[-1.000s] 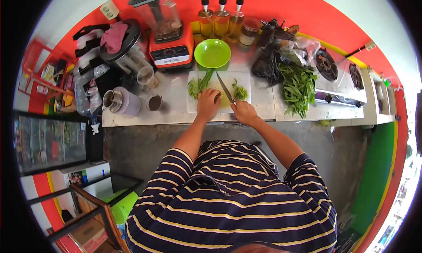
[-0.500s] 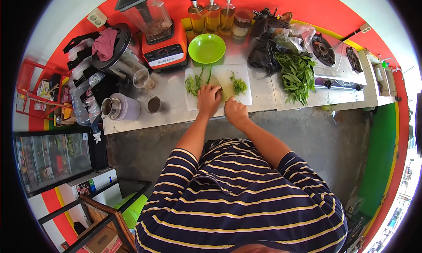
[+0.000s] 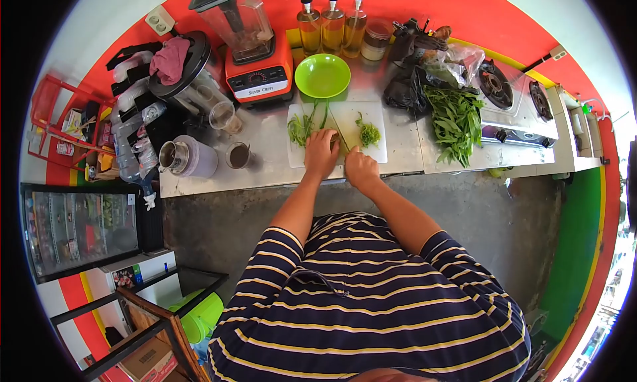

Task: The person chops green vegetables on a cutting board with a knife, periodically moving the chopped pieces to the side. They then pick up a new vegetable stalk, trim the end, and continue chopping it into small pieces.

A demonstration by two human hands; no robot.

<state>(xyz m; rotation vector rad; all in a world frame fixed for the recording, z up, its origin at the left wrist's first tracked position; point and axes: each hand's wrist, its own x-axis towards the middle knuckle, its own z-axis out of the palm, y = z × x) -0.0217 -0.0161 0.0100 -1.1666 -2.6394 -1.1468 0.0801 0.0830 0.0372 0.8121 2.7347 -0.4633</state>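
Note:
A white cutting board (image 3: 298, 157) lies at the front of the metal counter. My left hand (image 3: 321, 155) rests on it with fingers curled over long green leafy stalks (image 3: 324, 115), pressing them down. Beside it, my right hand (image 3: 362, 168) is closed around the handle of a knife (image 3: 340, 132), whose thin blade points away from me next to my left fingertips. Loose green leaves (image 3: 300, 130) lie left of my left hand. A small heap of chopped greens (image 3: 369, 134) sits right of the blade. My fingers hide part of the stalks.
Behind the board stand a green bowl (image 3: 323, 76), a red blender (image 3: 259, 80) and several pump bottles (image 3: 332, 31). To the left are a glass of dark liquid (image 3: 238, 155) and a wide-mouthed flask (image 3: 189, 159). A leafy bunch (image 3: 456, 123) lies beside the gas stove (image 3: 514, 106).
The whole view has shifted slightly, so the counter sits a little further right. The knife blade now shows as a thinner line. Both hands keep their holds.

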